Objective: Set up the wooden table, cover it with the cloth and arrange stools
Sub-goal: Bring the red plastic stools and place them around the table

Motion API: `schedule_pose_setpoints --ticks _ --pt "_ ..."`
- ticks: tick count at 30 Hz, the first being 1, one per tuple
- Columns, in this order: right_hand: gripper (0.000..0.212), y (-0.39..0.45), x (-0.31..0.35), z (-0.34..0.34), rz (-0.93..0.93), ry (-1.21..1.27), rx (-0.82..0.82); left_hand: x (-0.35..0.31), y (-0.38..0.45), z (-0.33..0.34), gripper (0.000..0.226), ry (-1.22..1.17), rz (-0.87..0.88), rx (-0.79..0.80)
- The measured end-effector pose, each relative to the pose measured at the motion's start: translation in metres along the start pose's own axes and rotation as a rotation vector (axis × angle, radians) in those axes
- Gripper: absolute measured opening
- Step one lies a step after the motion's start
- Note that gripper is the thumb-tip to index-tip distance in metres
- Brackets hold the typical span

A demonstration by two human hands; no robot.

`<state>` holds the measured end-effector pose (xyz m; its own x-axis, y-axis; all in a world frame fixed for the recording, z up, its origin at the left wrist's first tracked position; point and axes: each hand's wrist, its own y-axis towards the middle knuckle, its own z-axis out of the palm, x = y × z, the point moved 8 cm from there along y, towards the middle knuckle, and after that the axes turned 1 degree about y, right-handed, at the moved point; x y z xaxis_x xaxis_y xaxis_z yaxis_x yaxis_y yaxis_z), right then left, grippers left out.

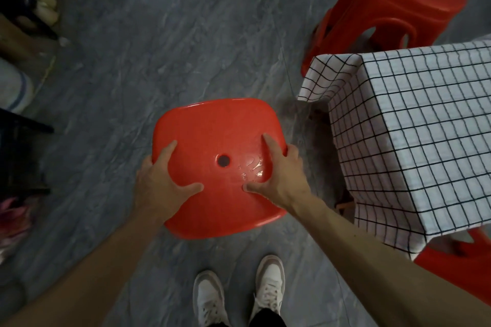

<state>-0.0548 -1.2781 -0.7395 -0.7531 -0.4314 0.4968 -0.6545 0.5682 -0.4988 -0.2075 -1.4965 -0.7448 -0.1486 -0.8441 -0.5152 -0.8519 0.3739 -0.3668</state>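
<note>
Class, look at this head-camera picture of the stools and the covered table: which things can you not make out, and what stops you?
Head view:
- Table: almost wholly hidden by the checked cloth.
- Held stool: legs hidden under its own seat; left hand and right hand grip it.
- Near stool: covered by the cloth and cut by the right edge.
- Left-edge clutter: dark, blurred.

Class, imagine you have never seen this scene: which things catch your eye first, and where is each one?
First, the glossy red plastic stool at the centre, its seat held at both sides by the left hand and right hand. Next, the white cloth with a black grid, draped over the table on the right. Another red plastic stool stands beyond it at the top right.
</note>
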Motion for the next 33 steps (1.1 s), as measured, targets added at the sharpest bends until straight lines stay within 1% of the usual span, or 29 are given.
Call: schedule_pose_setpoints --ticks 6,9,13,19,27,33 --pt "0.127 -0.003 0.027 0.024 -0.026 -0.003 0.022 0.034 0.001 -0.022 0.113 0.001 0.014 -0.041" --pt "0.127 -0.005 0.032 0.029 -0.019 0.0 0.016 0.042 0.002 -0.026 0.113 -0.019 0.024 -0.033" --pt "0.126 -0.008 0.031 0.031 -0.025 -0.021 0.012 0.042 -0.001 -0.025 0.119 -0.011 0.023 0.01" --pt "0.126 -0.011 0.031 0.03 0.023 0.005 0.001 0.038 -0.006 -0.022 0.118 -0.02 -0.042 0.024" --pt "0.124 -0.016 0.023 0.034 0.045 0.012 -0.05 0.034 0.01 -0.026 0.115 0.0 0.026 0.045" --pt "0.125 -0.014 0.028 0.033 0.013 -0.013 -0.019 0.038 -0.013 -0.026 0.119 0.02 -0.04 0.013"
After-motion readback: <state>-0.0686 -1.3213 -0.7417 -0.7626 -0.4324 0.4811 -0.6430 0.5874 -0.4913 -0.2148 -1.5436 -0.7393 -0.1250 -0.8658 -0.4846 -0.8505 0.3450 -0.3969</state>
